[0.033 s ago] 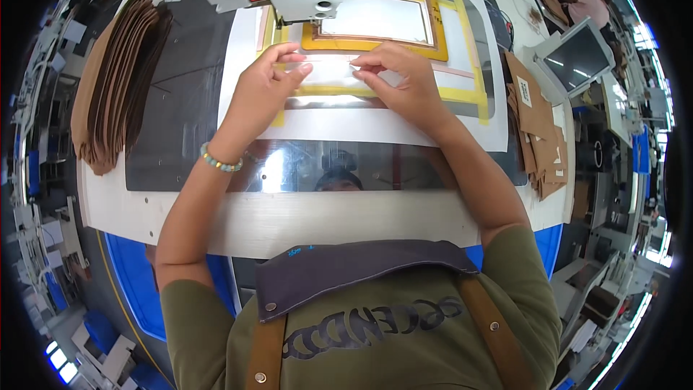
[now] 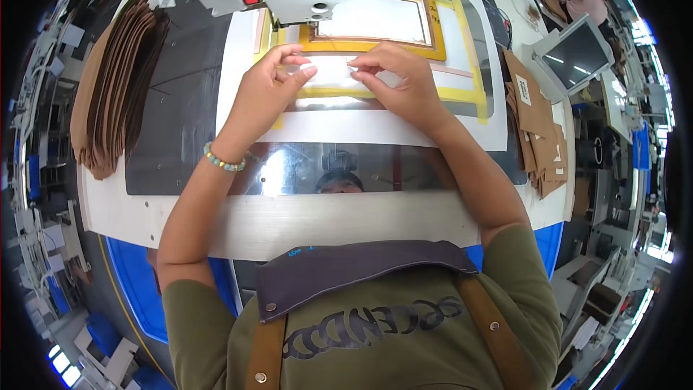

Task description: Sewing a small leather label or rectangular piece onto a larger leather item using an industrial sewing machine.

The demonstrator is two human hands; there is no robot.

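Observation:
Above a white sheet (image 2: 325, 126) edged with yellow tape (image 2: 469, 36), my left hand (image 2: 274, 83) and my right hand (image 2: 397, 79) face each other, a short gap between them. The fingers of both are curled in, thumbs near the fingertips. A small pale bit shows at the right fingertips, too small to name; what the left fingers hold, if anything, cannot be made out. Just beyond them lies a yellow rectangular frame (image 2: 435, 22) around a pale window. The white sewing machine head (image 2: 289, 0) overhangs the frame's left side.
A stack of brown pieces (image 2: 119, 90) stands at the left. More brown pieces (image 2: 534, 112) with white labels lie at the right, by a screen (image 2: 577, 58). A shiny plate (image 2: 317, 166) runs along the near table edge (image 2: 346, 224). Blue bins (image 2: 133, 282) sit below.
The view has shifted very slightly. My left hand sits a touch lower and nearer to me; the right hand has hardly moved.

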